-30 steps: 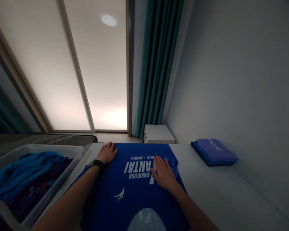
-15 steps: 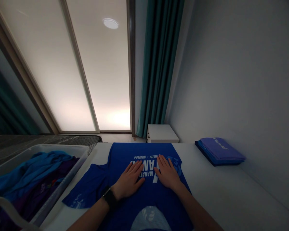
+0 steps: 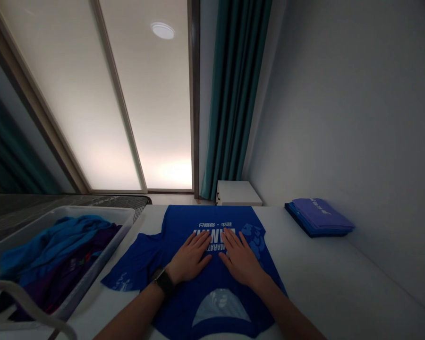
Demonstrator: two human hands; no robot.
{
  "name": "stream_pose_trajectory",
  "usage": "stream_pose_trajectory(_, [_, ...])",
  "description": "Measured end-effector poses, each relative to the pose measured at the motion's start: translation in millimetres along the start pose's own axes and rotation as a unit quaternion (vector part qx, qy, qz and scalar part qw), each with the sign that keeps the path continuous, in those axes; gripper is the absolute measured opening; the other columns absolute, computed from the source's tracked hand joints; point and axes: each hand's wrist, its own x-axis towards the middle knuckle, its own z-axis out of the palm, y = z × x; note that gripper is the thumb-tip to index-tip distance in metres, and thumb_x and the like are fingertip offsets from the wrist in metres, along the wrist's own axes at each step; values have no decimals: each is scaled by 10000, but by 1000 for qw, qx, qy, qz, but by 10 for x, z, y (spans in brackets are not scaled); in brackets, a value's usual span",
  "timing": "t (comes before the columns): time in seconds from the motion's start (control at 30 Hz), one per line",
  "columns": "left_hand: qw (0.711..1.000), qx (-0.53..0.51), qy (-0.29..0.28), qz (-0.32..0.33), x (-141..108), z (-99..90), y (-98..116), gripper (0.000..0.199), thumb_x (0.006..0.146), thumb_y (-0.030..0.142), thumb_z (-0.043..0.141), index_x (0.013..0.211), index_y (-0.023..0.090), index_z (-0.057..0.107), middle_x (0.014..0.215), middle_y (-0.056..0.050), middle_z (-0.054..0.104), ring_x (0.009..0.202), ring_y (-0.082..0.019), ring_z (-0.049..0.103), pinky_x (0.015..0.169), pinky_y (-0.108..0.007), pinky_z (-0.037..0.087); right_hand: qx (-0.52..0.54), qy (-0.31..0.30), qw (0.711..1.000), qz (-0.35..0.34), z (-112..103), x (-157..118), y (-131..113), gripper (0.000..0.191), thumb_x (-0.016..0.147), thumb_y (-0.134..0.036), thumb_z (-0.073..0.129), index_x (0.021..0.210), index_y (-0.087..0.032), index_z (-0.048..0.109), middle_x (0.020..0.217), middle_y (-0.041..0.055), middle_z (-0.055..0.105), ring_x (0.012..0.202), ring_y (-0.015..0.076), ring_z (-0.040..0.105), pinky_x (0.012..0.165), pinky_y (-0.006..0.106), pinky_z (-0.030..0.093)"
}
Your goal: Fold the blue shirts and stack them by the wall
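A blue T-shirt (image 3: 184, 219) with white lettering lies spread on the white table (image 3: 304, 283), its neckline towards me and one sleeve out to the left. My left hand (image 3: 190, 257), with a dark watch on the wrist, rests flat on the shirt's printed chest, fingers extended. Beside it, my right hand (image 3: 241, 259) also lies flat on the print, fingers stretched away from me. The two hands are close together but apart, and they cover part of the lettering. On the right side of the shirt, the other sleeve does not show spread out.
To the left stands a clear plastic bin (image 3: 127, 219) with crumpled blue and purple clothes (image 3: 56, 250). A stack of folded clothes (image 3: 318, 217), purple on top, sits at the right by the wall. Beyond the table are a white cabinet (image 3: 238, 192) and a teal curtain (image 3: 233, 104).
My right hand has slid left across the print, closer to my left hand, uncovering the design at the shirt's right. The view has shifted slightly, showing more of the neckline.
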Motion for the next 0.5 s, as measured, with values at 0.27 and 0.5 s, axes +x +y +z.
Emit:
stream_pose_trajectory(0.27, [1000,4,10,-10,-14,-13,28,555,991,484,321,1487,235,329,1531,-69,359,1426,-218,290,1181,-438,218,31,-38,999,16,109,-276,-184,664,977,-538,189,1524,-163,205,1587,27,145,1469,219,100,1198,428,13])
stream_pose_trajectory(0.5, [1000,17,0,-20,-81,-73,103,585,981,508,321,1481,205,333,1527,-94,364,1415,-245,313,1157,-453,256,21,-45,999,18,135,-265,-191,678,971,-564,171,1522,-171,200,1586,18,128,1470,219,84,1198,439,7])
